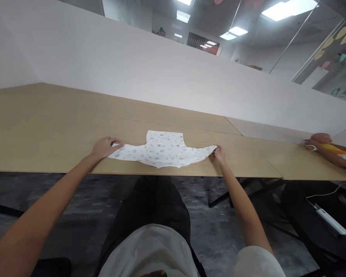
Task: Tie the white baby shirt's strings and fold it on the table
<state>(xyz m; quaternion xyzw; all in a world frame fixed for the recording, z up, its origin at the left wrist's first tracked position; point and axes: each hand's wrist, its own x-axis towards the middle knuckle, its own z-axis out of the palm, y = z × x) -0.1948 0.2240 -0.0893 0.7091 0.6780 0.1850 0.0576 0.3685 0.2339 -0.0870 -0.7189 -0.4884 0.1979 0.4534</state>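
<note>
A small white baby top (pixel 165 150) with a tiny printed pattern lies spread on the wooden table, its sleeves stretched out to both sides. The end of the left sleeve is pinched between the thumb and fingers of my left hand (pixel 106 147), which rests on the table. At the other side my right hand (pixel 219 154) grips the right sleeve's tip, slightly raised from the tabletop. The body of the top points away from me, and its curved edge lies close to the table's front edge.
The light wood table (pixel 60 119) runs along a white wall (pixel 132 65) with glass above. At the far right are a bald, doll-like head (pixel 321 138), yellow cloth (pixel 333 149) and an arm (pixel 333 157). A white power strip (pixel 331 222) lies below the table level at right.
</note>
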